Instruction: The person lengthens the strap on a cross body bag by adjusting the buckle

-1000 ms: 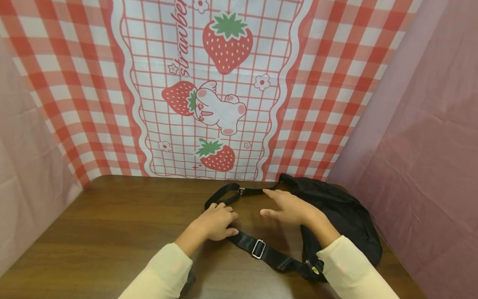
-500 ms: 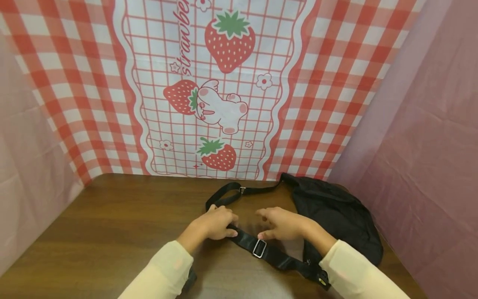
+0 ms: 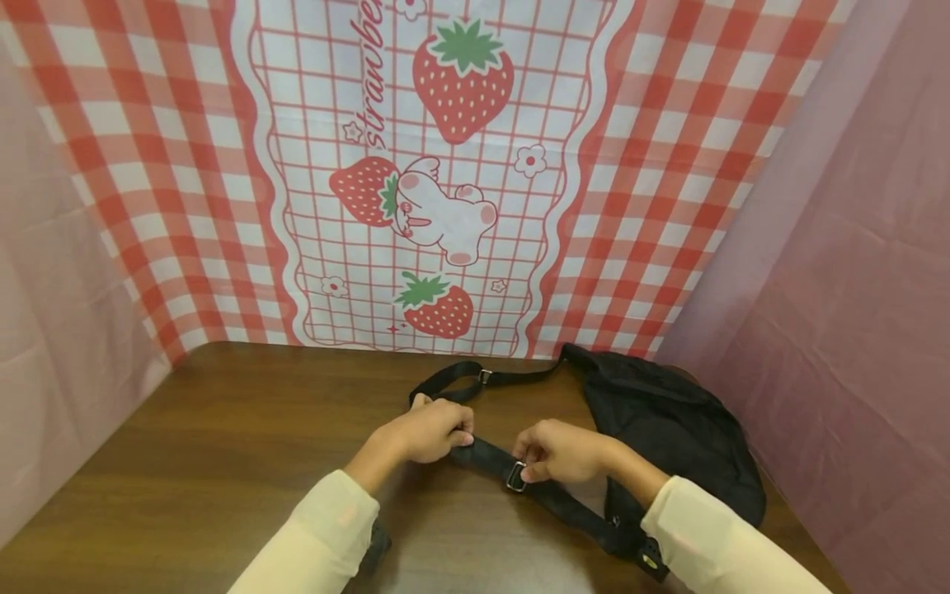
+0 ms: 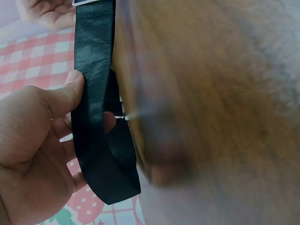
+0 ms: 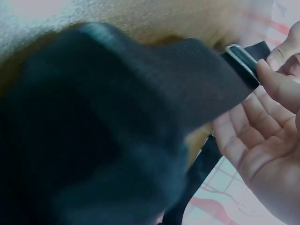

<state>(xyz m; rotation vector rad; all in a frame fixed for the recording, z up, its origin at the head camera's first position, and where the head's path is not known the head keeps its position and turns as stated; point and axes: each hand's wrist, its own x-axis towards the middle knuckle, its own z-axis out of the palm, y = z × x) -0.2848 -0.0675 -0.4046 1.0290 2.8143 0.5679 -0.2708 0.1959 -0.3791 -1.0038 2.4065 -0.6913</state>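
Observation:
A black bag (image 3: pixel 675 429) lies on the right of the table, its black strap (image 3: pixel 482 456) looping out to the left. My left hand (image 3: pixel 430 431) pinches the strap near its far bend; in the left wrist view the thumb lies on the near face of the strap (image 4: pixel 93 93), with fingers behind it. My right hand (image 3: pixel 560 452) holds the strap at the metal slide buckle (image 3: pixel 516 477), thumb at the buckle's edge. The right wrist view shows the buckle (image 5: pixel 243 63) between thumb and fingers, beside the wide blurred part of the strap.
The wooden table (image 3: pixel 260 462) ends at a red checked strawberry cloth (image 3: pixel 438 247) behind. Pink fabric (image 3: pixel 853 330) hangs at the right, close to the bag. A second small buckle (image 3: pixel 485 377) sits on the far strap section. Something dark (image 3: pixel 375 549) shows beside the left sleeve.
My right hand has come down from above the table and taken hold of the strap at the buckle. The left hand has lifted the strap slightly.

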